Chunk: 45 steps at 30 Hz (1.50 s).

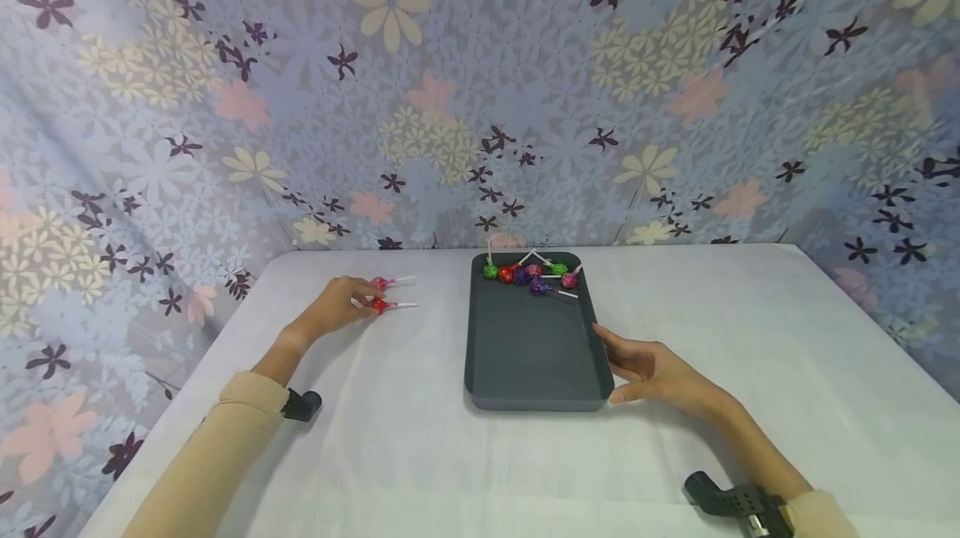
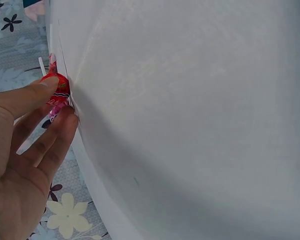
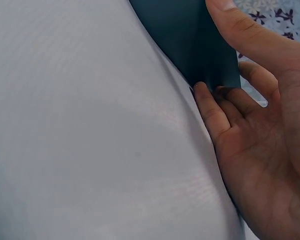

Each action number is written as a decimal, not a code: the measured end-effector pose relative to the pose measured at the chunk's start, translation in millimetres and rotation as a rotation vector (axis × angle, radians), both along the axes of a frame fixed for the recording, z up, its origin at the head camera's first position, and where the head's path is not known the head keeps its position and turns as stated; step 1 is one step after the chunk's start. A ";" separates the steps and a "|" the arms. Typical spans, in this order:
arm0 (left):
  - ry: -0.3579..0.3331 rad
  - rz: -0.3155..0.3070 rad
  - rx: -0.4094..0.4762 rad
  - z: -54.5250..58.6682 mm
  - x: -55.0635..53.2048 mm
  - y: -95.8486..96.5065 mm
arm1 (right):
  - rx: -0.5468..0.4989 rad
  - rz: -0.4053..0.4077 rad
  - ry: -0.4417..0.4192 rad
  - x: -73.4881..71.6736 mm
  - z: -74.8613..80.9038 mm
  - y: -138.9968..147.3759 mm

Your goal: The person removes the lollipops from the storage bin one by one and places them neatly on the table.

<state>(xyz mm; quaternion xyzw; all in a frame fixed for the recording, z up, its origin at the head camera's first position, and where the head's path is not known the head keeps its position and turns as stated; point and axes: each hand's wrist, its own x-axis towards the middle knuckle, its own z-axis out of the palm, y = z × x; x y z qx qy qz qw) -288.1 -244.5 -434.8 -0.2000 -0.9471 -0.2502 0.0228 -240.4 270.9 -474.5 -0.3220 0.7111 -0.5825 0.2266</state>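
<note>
My left hand [image 1: 336, 304] is at the left of the table, its thumb and fingertips pinching the round head of a red-wrapped lollipop [image 2: 62, 89] whose white stick points right. Just behind it lies a pink lollipop [image 1: 380, 282], also stick to the right. In the middle stands a dark grey rectangular tray [image 1: 525, 346] with several wrapped lollipops gathered at its far end, among them a green one [image 1: 490, 271] and a purple one [image 1: 538, 287]. My right hand [image 1: 652, 369] touches the tray's right side near the front corner, fingers and thumb spread along the outside wall.
A white cloth [image 1: 735, 304] covers the table. Behind and at both sides hangs a floral-patterned fabric [image 1: 480, 87]. Dark wrist camera mounts [image 1: 302, 405] stick out from both wrists, close to the beige sleeves [image 1: 217, 438].
</note>
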 end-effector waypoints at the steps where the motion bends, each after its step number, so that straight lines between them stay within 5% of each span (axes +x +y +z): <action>1: -0.002 0.001 -0.001 -0.2 0.8 0.5 | 0.000 0.001 0.002 0.0 -0.5 0.1; 9: -0.042 0.021 -0.017 0.9 3.0 3.7 | 0.000 0.002 0.020 1.2 -3.6 0.3; 23: 0.051 0.016 -0.072 13.3 -5.3 25.8 | -0.005 0.007 0.019 -2.9 -1.4 3.2; 34: 0.100 -0.105 0.025 17.8 -20.8 76.0 | 0.009 -0.004 0.005 -4.3 -2.3 0.8; 45: 0.055 -0.176 0.167 28.6 -34.0 133.9 | -0.004 -0.005 0.003 -5.1 0.0 -0.9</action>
